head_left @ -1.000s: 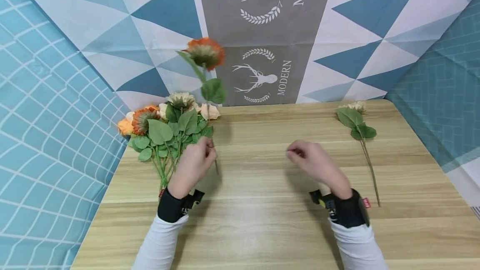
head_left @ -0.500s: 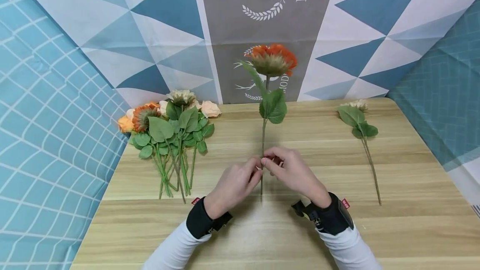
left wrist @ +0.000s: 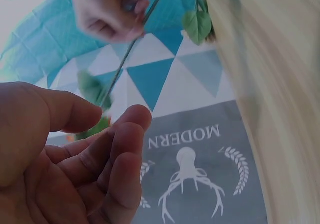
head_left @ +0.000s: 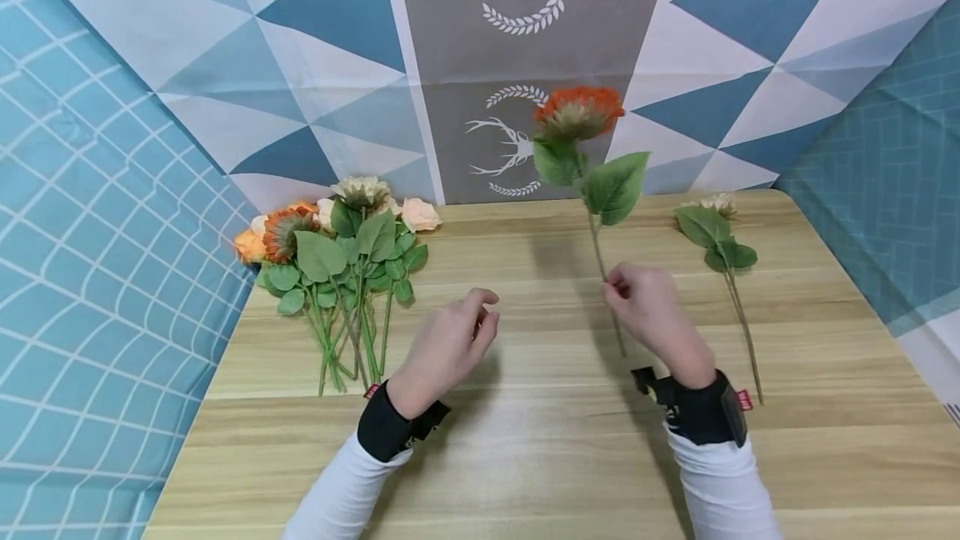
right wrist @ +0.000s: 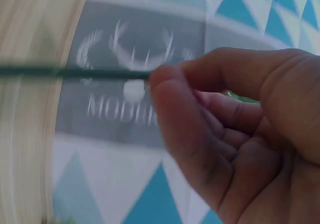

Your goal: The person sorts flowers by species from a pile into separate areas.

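An orange flower [head_left: 581,113] with green leaves stands tilted above the table, its head up and its stem slanting down. My right hand [head_left: 651,311] pinches that stem between thumb and fingertips; in the right wrist view the stem [right wrist: 100,73] runs out leftward from the pinch. My left hand [head_left: 450,348] hovers over the middle of the table, fingers loosely bent and holding nothing. The left wrist view shows its thumb and fingertips [left wrist: 134,118] apart, with the stem passing behind them.
At the back left lies a pile of orange, cream and peach flowers [head_left: 345,252], stems toward me. A single cream flower [head_left: 720,257] lies at the right of the wooden table [head_left: 510,457]. A patterned cloth [head_left: 330,48] hangs behind.
The orange flower came from the left side to the middle, where both hands touched its stem. My left hand has let go and drawn left; my right hand has carried it rightward.
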The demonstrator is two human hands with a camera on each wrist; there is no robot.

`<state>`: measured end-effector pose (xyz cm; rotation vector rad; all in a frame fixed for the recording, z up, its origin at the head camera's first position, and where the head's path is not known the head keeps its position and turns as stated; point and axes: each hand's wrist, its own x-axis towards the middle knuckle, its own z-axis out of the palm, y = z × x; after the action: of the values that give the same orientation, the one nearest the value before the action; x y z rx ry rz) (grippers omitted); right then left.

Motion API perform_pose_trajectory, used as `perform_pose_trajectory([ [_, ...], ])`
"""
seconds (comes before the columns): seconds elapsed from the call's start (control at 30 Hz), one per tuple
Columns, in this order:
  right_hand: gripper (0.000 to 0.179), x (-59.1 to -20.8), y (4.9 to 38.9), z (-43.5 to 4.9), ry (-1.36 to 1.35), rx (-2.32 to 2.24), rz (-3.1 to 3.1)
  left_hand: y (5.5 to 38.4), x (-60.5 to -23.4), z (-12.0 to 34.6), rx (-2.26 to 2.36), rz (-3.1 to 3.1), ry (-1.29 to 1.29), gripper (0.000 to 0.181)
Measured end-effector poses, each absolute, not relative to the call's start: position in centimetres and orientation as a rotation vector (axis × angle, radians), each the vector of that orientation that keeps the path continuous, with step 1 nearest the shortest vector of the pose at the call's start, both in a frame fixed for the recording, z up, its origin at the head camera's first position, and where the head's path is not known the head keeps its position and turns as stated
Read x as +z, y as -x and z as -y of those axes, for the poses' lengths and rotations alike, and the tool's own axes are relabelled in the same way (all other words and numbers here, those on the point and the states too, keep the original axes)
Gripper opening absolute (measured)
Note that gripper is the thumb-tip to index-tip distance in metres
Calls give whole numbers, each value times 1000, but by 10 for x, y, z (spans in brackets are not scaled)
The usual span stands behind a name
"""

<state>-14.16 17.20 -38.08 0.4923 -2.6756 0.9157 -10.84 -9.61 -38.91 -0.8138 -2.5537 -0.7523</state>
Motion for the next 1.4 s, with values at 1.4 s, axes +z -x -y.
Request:
perform_pose_trajectory([
  [1.4,27,-382,140,-260,51,772,2949,156,-412,192,-439,2929,189,18],
])
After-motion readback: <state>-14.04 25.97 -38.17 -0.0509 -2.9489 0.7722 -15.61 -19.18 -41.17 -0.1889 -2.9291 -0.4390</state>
